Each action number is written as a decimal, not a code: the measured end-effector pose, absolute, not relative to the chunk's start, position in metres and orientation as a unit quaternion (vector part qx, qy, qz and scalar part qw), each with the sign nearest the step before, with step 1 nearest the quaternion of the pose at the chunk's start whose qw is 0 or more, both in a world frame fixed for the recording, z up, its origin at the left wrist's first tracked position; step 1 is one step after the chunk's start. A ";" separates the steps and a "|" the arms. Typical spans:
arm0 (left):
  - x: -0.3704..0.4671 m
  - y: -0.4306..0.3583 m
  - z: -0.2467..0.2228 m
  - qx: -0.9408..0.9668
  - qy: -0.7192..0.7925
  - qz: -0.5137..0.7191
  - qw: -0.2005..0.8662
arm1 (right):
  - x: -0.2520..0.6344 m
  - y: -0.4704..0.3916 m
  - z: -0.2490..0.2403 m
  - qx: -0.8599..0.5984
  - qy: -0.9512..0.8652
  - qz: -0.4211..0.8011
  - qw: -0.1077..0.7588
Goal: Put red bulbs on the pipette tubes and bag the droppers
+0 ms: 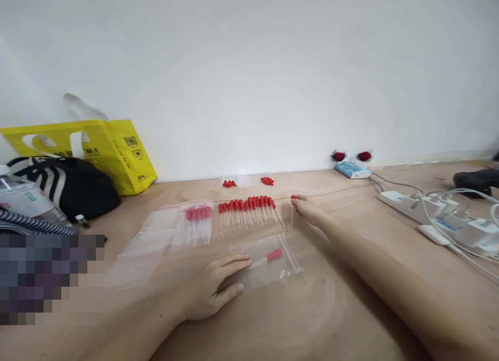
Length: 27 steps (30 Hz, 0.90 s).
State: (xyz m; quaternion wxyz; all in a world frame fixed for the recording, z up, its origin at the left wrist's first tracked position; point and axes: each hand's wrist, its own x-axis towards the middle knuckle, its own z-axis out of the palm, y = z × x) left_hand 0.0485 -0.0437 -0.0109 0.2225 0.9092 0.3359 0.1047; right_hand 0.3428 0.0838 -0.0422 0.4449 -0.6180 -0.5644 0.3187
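My left hand (218, 283) lies with its fingers apart at the left edge of a clear zip bag (259, 280), fingertips touching it. Inside that bag is one dropper with a red bulb (275, 254). Farther right, my right hand (306, 209) pinches a red-topped dropper (292, 215) near its bulb, the glass tube pointing down. A row of several red-bulbed droppers (247, 205) stretches to the left of it. Beside the row, a clear bag (199, 226) holds several more droppers, next to flat plastic bags (156, 231).
Small red pieces in bags (229, 184) lie near the wall. At left are a yellow bag (128, 158), a black bag (86, 187) and a bottle (29, 197). A power strip (405, 207) with cables, a blue packet (353, 168) and a black object (475, 180) are at right.
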 end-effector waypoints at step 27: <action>0.045 -0.040 -0.024 0.910 0.325 0.130 0.224 | 0.347 -0.023 -0.053 -0.457 -0.625 0.488 0.403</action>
